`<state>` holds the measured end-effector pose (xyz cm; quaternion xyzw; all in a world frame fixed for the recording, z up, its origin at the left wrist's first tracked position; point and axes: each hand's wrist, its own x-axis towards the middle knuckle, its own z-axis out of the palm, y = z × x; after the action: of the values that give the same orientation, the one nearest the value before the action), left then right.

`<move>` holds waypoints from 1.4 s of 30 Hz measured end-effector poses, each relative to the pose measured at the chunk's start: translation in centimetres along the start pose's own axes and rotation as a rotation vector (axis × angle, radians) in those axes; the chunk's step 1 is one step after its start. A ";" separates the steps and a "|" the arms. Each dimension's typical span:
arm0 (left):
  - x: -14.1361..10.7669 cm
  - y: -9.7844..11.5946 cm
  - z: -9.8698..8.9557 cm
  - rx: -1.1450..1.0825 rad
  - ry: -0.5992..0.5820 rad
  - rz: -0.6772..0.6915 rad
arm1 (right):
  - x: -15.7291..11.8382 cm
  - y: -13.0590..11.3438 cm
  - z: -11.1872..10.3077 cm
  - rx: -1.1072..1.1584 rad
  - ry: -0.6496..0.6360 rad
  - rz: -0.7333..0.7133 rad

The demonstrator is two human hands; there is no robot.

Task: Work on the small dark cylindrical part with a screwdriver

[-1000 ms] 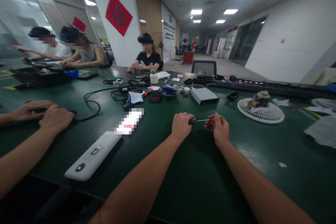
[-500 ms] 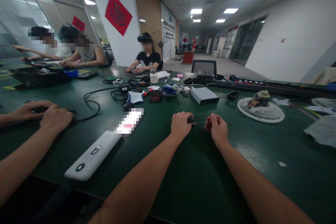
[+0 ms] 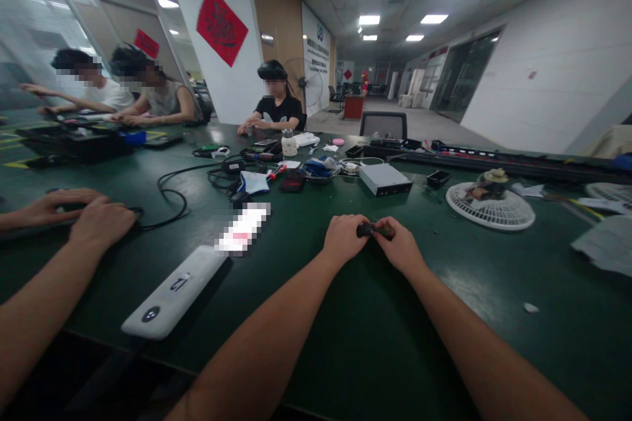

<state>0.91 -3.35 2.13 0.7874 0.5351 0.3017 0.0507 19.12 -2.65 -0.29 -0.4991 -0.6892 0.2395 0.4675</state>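
Near the middle of the green table, my left hand is closed around a small dark rounded part. My right hand meets it from the right, its fingers pinching a slim tool with a dark brownish handle. Thumb and fingers of the right hand touch or nearly touch the dark part. The tool's tip is hidden among the fingers, so its kind does not show clearly.
Left of me lie a white power bank-like device and a co-worker's hands on a dark object with a black cable. Farther back are a grey box, a white fan grille and seated people. A white scrap lies right.
My right hand has moved left, closing the gap to my left hand. The thin metal shaft seen between the hands is now mostly hidden, and a dark handle shows in the right fingers.
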 end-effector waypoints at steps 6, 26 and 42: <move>0.0 0.1 -0.1 0.000 0.019 -0.027 | -0.2 -0.2 -0.1 0.028 -0.041 -0.012; -0.1 0.0 0.0 -0.013 0.010 -0.007 | 0.2 0.9 0.5 0.428 0.113 0.104; 0.0 -0.1 0.0 -0.054 -0.018 0.084 | 0.2 0.9 0.4 0.402 0.075 0.096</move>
<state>0.83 -3.26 2.07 0.8102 0.4929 0.3106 0.0642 19.19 -2.08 -1.09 -0.4368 -0.5851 0.3755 0.5709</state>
